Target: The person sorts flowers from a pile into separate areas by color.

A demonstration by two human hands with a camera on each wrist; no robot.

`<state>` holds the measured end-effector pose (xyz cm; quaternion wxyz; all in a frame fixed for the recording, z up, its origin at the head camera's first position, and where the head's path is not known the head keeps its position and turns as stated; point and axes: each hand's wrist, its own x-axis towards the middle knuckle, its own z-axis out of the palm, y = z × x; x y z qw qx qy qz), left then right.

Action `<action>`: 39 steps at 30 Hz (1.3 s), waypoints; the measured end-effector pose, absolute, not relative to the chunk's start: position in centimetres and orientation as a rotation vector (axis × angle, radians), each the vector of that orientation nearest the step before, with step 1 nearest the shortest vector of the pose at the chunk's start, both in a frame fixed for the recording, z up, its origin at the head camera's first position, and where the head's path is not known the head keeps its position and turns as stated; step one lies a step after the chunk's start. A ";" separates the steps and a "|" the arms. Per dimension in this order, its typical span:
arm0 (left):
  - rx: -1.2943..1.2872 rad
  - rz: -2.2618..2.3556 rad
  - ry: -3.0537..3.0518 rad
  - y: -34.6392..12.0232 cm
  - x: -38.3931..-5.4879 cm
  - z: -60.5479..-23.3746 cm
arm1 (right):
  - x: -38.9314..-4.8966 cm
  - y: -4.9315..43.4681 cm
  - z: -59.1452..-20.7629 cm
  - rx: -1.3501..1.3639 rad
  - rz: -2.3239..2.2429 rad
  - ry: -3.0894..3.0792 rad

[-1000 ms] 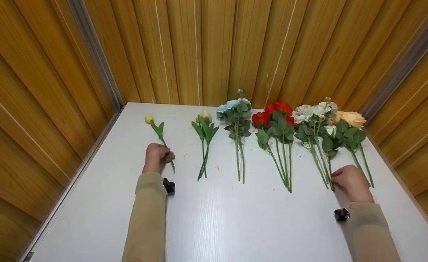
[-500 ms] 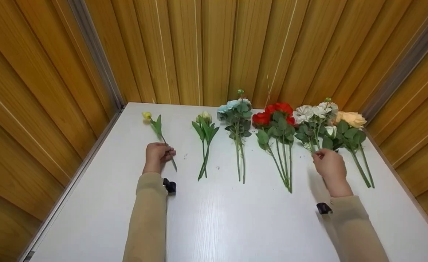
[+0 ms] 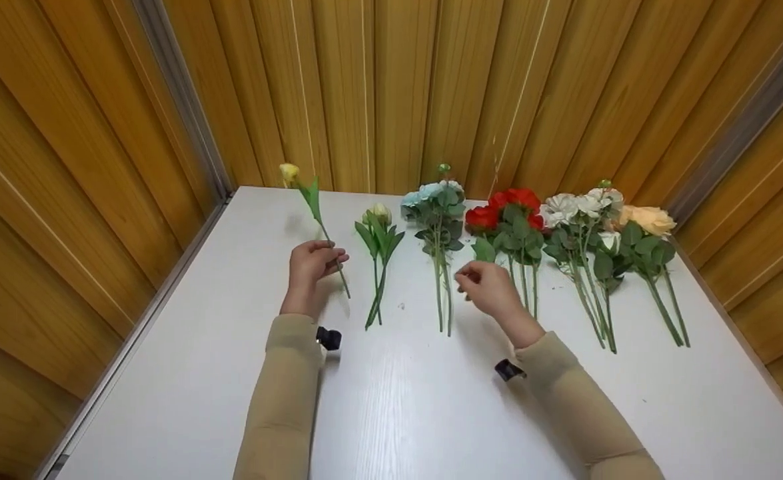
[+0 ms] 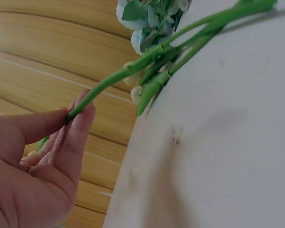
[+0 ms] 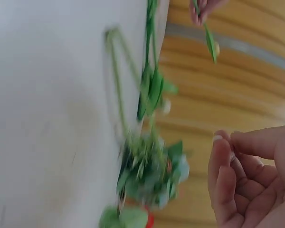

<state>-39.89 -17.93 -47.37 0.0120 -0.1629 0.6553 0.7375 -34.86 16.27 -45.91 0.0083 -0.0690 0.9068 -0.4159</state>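
My left hand pinches the stem of a single yellow tulip between thumb and fingers. The tulip is raised off the table, its bloom pointing away toward the back wall. In the left wrist view its green stem runs out from the fingertips, while the bloom is mostly hidden behind the hand. Holding nothing, my right hand hovers between the blue flowers and the red roses, hiding part of the red roses' stems. Its fingers are loosely curled, with the thumb near the index fingertip.
Pale tulips with crossed stems lie between the hands. Farther right are a bunch of white flowers and peach roses. All lie on a white table enclosed by wood-patterned walls.
My left hand has lifted the yellow tulip up and a little to the right. My right hand has left the white flowers' stems and swung left, in front of the red roses.
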 end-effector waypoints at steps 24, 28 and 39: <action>-0.273 2.074 2.267 -9.6 -39.2 -48.8 | -37.1 4.5 -50.6 -0.260 -1.537 2.594; -0.333 1.964 2.325 -9.7 -39.4 -49.6 | -37.1 4.5 -51.1 -0.221 -1.416 2.627; -0.344 1.478 2.529 -10.4 -40.5 -50.5 | -36.7 4.4 -51.3 -0.187 -1.172 2.702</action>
